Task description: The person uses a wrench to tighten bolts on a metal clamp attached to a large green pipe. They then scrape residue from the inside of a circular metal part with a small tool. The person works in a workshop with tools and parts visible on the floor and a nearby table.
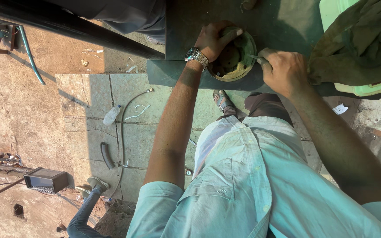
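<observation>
Round metal housing clamped in left hand's grip; right hand pinches a thin tool inside.

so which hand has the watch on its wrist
The left hand, gripping the rim of the round metal part; the right hand has a bare wrist and holds a thin tool.
</observation>
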